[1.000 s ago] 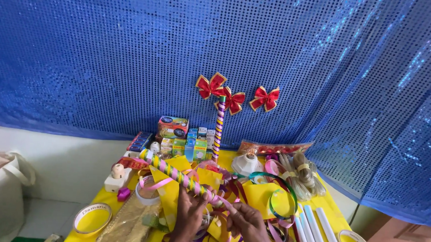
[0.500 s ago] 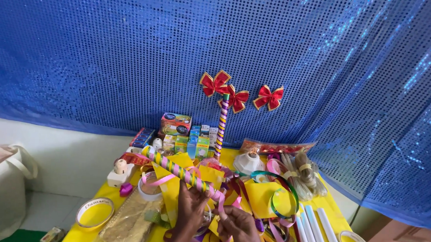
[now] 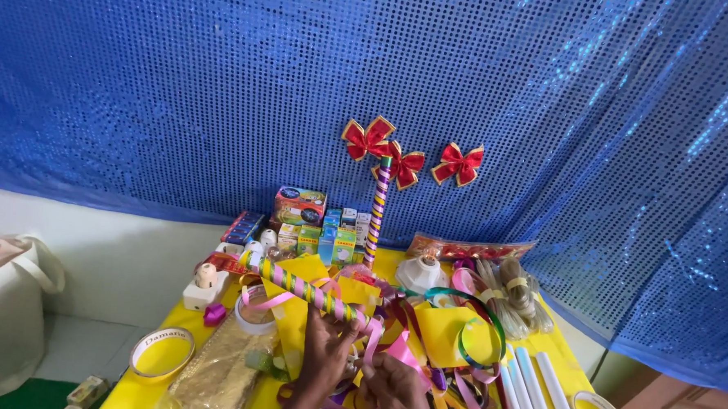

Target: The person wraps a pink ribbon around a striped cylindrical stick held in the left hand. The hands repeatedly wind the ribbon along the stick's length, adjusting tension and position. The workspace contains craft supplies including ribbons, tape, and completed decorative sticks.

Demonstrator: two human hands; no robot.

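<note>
Lower in view than half a second ago, the ribbon-wrapped stick with pink, green and purple stripes [image 3: 307,290] now slants from upper left down toward the hands, its near end at the fingers of the left hand [image 3: 325,354]. That hand's fingers are curled about the stick's lower end and the pink ribbon [image 3: 390,345] trailing from it. The right hand [image 3: 393,386] sits just beside it, fingers bent and pinching the same pink ribbon close to the stick.

Both hands work over the yellow table [image 3: 147,383], amid a tangle of loose coloured ribbons. Behind the slanted stick, a second striped stick [image 3: 376,209] stands upright against the blue sequinned cloth [image 3: 222,84], with three red ribbon bows [image 3: 456,163] pinned around its top. Small printed cardboard boxes [image 3: 314,227] cluster left of the upright stick. Left of the slanted stick lie a roll of white tape [image 3: 161,353] and a gold glittery sheet [image 3: 218,370]; right of it lie white tubes [image 3: 536,388].
</note>
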